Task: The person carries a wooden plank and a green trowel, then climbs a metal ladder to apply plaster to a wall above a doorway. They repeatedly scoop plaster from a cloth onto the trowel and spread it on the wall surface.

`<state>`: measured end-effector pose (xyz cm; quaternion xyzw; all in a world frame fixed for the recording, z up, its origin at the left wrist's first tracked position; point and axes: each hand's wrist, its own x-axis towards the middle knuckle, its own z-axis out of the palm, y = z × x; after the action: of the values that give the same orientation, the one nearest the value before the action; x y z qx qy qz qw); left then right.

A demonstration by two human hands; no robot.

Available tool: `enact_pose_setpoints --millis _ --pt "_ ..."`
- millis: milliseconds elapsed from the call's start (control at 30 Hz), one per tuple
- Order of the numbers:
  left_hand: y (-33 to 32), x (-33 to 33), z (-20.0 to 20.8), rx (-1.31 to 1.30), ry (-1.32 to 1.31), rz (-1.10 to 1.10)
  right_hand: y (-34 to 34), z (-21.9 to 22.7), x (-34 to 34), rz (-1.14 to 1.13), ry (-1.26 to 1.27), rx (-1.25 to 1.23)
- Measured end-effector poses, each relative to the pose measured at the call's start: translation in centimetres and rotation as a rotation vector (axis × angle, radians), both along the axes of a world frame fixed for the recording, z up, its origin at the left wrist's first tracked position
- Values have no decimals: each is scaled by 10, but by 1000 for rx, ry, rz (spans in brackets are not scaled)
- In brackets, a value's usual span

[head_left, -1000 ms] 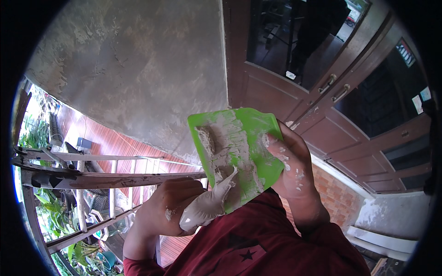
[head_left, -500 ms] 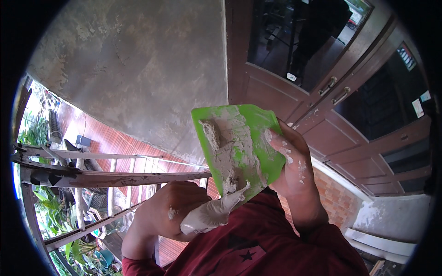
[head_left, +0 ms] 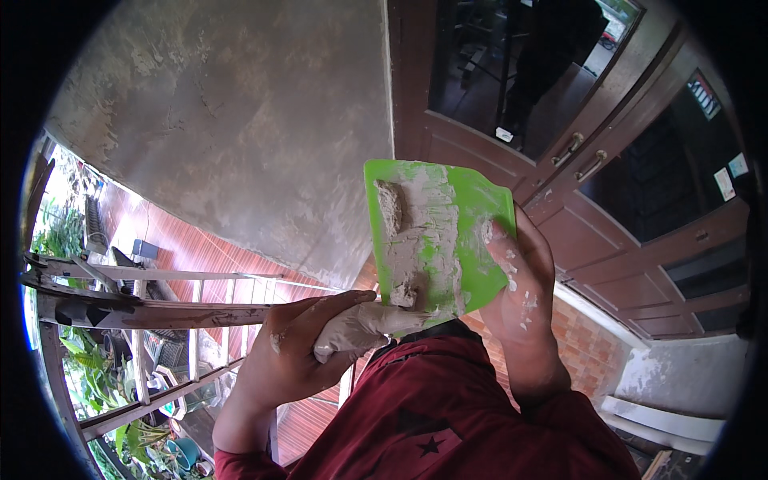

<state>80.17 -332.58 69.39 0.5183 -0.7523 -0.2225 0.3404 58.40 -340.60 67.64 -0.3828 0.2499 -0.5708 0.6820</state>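
My right hand (head_left: 524, 276) grips a bright green flat plastic board (head_left: 488, 208) by its right edge, thumb on top and fingers behind it. Wet grey-beige putty (head_left: 424, 216) is spread across the board, with thick lumps near its left side. At the board's lower left corner is my left hand (head_left: 300, 340), its fingers closed together. A pale, putty-smeared shape (head_left: 352, 328) lies along this hand and reaches to the board's lower edge; whether it is a coated thumb or a held piece, I cannot tell. Dried putty specks both hands.
Ahead on the left stands a patchy grey plastered wall (head_left: 240, 120). A brown double door (head_left: 496, 164) with dark glass is at the right. A paint-stained ladder (head_left: 184, 314) stands at my left, with plants (head_left: 88, 364) and a red tiled floor (head_left: 200, 240) below.
The green board has moved up and slightly right, turning a little more upright. My left hand has shifted slightly up, its fingers straighter, and the pale shape lies flatter along the board's lower edge.
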Motion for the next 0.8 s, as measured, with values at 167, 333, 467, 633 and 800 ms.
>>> enact_pose_setpoints --millis 167,333,467,633,800 --pt "2 1 6 -41 -65 -57 0 -1 1 2 25 -18" --pt "0 7 8 -79 -139 -168 0 -1 4 19 -12 -11" --pt "5 6 7 -38 -120 -151 3 0 6 8 -4 -10" --pt "6 5 6 -38 -88 -173 3 -3 7 16 8 18" --pt "5 4 5 -174 -108 -184 0 -3 5 83 -4 27"
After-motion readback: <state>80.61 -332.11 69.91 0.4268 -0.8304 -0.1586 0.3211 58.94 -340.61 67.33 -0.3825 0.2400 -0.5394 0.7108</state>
